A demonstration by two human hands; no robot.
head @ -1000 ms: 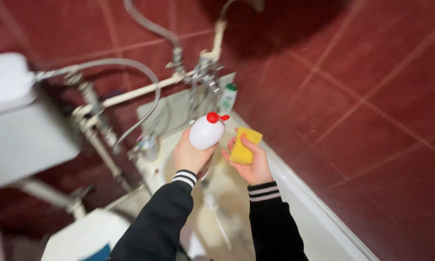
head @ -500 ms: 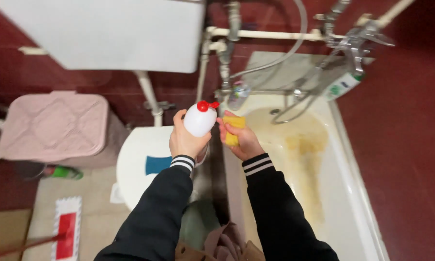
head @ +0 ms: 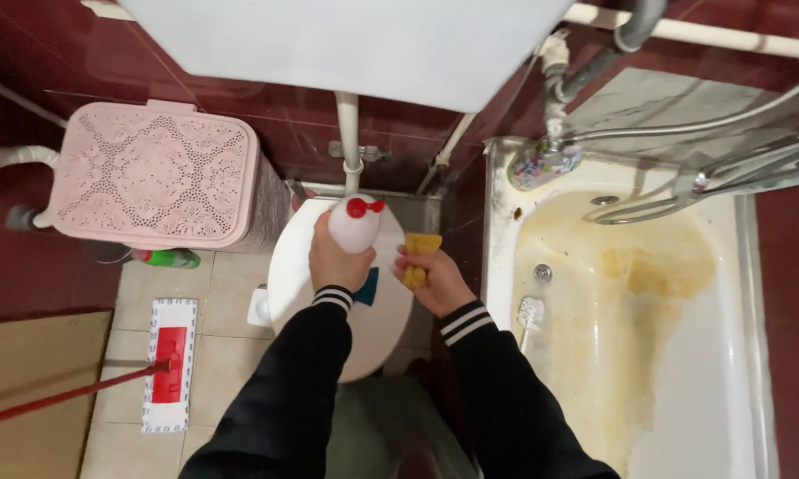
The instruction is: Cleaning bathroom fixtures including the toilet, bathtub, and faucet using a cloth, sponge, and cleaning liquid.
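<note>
My left hand (head: 335,263) grips a white bottle with a red cap (head: 356,222), held above the closed white toilet lid (head: 377,324). My right hand (head: 435,279) holds a yellow sponge (head: 421,253) just to the right of the bottle, over the lid's right edge. Both arms wear black sleeves with striped cuffs. A small blue patch shows on the lid between my hands.
A stained white bathtub (head: 630,355) lies to the right, with a white brush (head: 529,312) on its rim and a shower hose above. A pink lidded basket (head: 155,173), a green bottle (head: 170,258) and a red-handled flat mop (head: 170,364) are to the left. The cistern (head: 346,40) hangs above.
The view has swung from the bathtub taps down and left to the toilet. My hands still hold the bottle and the sponge, now above the toilet lid.
</note>
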